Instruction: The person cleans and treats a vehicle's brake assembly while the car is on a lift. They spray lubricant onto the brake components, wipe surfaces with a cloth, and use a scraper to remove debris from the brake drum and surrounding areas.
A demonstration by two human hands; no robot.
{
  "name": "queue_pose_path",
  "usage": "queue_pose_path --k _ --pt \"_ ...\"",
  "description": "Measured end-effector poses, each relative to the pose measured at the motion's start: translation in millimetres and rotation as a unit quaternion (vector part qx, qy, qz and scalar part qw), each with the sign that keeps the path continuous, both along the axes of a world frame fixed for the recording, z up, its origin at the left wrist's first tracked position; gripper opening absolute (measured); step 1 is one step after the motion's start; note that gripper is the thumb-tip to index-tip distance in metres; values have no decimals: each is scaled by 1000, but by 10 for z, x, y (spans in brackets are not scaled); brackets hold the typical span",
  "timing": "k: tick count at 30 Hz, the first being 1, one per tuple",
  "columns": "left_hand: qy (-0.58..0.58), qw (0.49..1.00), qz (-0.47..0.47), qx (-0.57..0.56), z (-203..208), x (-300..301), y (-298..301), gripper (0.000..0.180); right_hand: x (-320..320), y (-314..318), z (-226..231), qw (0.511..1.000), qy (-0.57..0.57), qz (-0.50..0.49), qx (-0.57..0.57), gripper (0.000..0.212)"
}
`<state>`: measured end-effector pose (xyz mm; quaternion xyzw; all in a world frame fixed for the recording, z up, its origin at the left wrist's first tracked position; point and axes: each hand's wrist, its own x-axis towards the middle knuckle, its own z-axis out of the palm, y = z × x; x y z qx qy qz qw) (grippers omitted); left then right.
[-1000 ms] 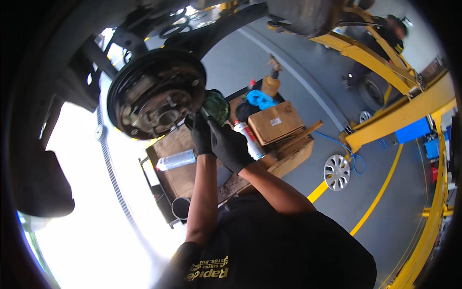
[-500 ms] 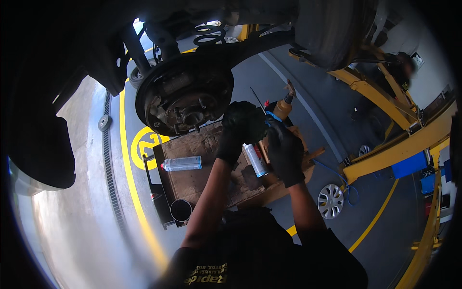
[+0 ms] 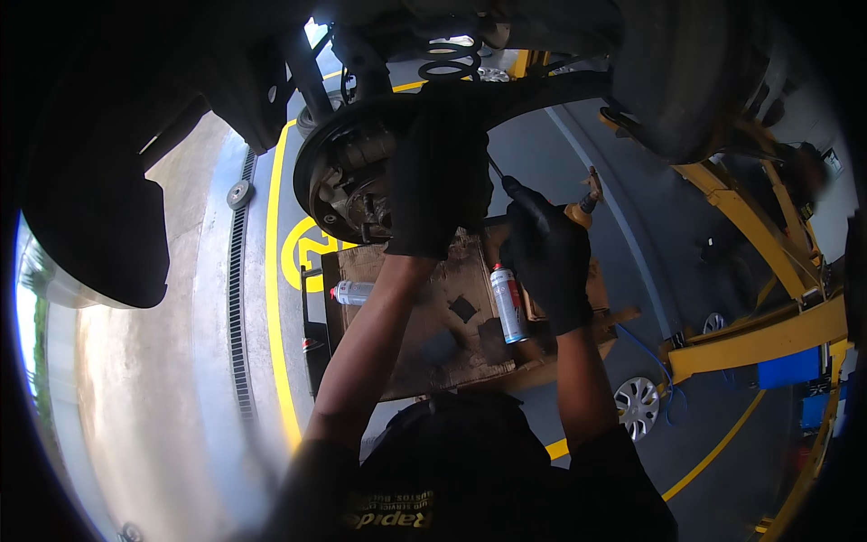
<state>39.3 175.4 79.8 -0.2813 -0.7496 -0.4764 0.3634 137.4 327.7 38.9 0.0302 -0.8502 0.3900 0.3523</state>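
A drum brake assembly (image 3: 348,176) hangs in front of me under a raised vehicle, its dark round backing plate partly covered by my left hand. My left hand (image 3: 440,181), in a black glove, is up against the right part of the brake; its fingers are lost in the dark. My right hand (image 3: 551,257), also gloved in black, is closed around the dark handle of a screwdriver (image 3: 517,191). The thin shaft points up and left toward the left hand. Below the hands, a spray can (image 3: 508,307) is on the cardboard-covered surface (image 3: 411,348).
Another spray can (image 3: 352,293) lies farther left, partly behind my left forearm. An amber bottle (image 3: 581,213) is beyond my right hand. Yellow lift arms (image 3: 759,339) stand at right, near a wheel cover (image 3: 638,408) on the floor. A coil spring (image 3: 450,59) hangs above.
My left hand has moved up onto the brake assembly. The right hand has shifted slightly, still holding the screwdriver. The whole view has shifted, so the surroundings sit farther right.
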Motion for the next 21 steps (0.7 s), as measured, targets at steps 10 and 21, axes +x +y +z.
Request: queue_pose_path --k 10,21 --pt "-46 996 57 53 -332 -244 -75 42 -412 82 -222 994 34 -7 108 45" --pt "-66 991 81 83 -440 132 141 56 -296 164 -213 990 -57 -40 124 43"
